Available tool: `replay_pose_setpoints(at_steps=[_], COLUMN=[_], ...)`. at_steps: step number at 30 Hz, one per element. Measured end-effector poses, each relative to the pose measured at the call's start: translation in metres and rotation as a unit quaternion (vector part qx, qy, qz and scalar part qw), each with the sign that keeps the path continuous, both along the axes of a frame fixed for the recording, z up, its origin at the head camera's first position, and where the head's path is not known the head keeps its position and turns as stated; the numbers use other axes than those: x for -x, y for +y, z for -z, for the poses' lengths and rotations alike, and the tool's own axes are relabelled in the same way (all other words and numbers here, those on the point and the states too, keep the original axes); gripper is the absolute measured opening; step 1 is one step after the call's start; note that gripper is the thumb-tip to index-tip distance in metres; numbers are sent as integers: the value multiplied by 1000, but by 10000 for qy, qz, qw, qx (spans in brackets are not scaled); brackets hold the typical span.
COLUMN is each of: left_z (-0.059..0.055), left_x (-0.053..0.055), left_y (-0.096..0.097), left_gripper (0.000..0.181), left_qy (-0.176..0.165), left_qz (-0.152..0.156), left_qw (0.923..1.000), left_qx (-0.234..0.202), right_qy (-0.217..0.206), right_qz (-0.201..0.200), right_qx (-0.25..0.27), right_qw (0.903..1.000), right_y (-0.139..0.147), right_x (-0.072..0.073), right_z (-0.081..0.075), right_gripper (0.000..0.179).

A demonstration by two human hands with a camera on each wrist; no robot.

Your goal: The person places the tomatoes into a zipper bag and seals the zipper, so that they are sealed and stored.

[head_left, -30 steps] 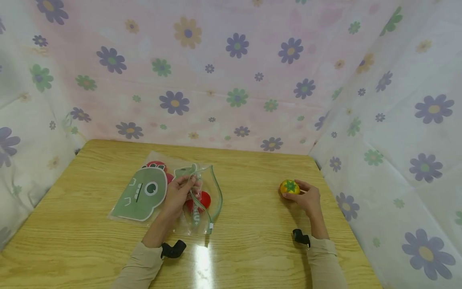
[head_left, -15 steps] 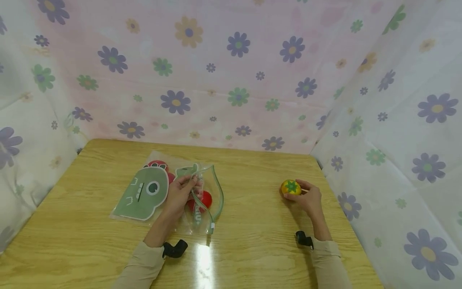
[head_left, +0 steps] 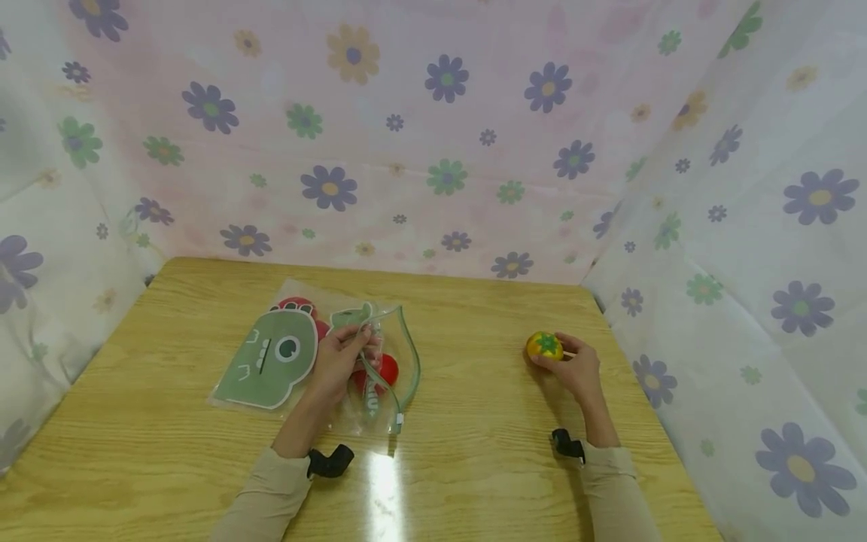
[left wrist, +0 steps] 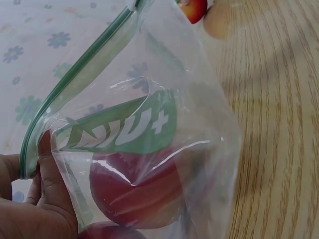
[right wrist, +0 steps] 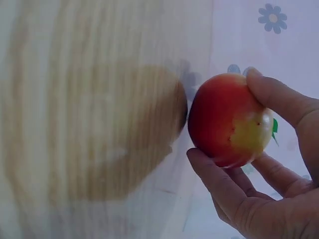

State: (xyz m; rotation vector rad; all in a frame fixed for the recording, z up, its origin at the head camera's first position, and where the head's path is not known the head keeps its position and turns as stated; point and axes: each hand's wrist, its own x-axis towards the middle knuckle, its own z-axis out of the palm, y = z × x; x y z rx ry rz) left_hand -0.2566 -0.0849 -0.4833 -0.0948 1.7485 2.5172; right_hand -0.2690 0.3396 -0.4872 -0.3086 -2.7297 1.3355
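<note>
Nothing visibly shifting since earlier; left hand (head_left: 336,367) pinching clear, green-zipped plastic bag (head_left: 266,363), right hand (head_left: 577,373) pinching round red-yellow fruit (head_left: 545,345) near desk's (head_left: 474,452) right edge. Slackening grip could be sending fruit rolling off.

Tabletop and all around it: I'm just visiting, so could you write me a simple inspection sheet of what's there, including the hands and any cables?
Surface: wood-grain tabletop, with a bright glare toward the front.
Job's things: clear bag with a green cartoon print, lying on the tabletop with red round items inside; round fruit, red and yellow with a green top, outside the bag.
Clutter: nothing seen.
Grips: left grip pinches the bag's green edge; right grip holds the round fruit.
Cables: nothing seen on the tabletop.
Surroundings: flower-print sheeting behind and on both sides.
</note>
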Motion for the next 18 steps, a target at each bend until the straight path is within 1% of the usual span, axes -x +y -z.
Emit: replay_pose_setpoints(at_steps=[2, 5, 8, 9, 12, 14, 16, 18], left_z=[0, -1, -1, -1, -1, -1, -1, -2], left_x=[-1, -2, -3, -3, -3, -3, -3, -2], left_y=[1, 1, 1, 1, 1, 2, 2, 2], left_gripper=[27, 27, 28, 28, 28, 28, 28, 28], left_qy=[-13, -16, 9, 13, 5, -14, -29, -38], left_qz=[8, -1, -6, -5, -11, -9, -6, 9], left_qw=[10000, 10000, 10000, 10000, 10000, 10000, 10000, 10000], left_qx=[22, 43, 17, 10, -10, -5, 3, 4], right_qy=[16, 151, 579, 771, 1364, 1634, 1788, 1830], right_qz=[58, 180, 237, 195, -86, -333, -566, -753], right_qx=[67, 290, 603, 702, 943, 1094, 1247, 1372], right_qw=[10000, 9993, 9962, 9944, 9861, 9799, 9743, 9706], right_y=[1, 0, -4, -5, -7, -8, -10, -11], right_x=[-1, -3, -5, -6, -6, -6, -6, -5], right_z=[2, 3, 0, 0, 1, 2, 1, 0], right_gripper=[74, 74, 69, 66, 58, 55, 54, 54])
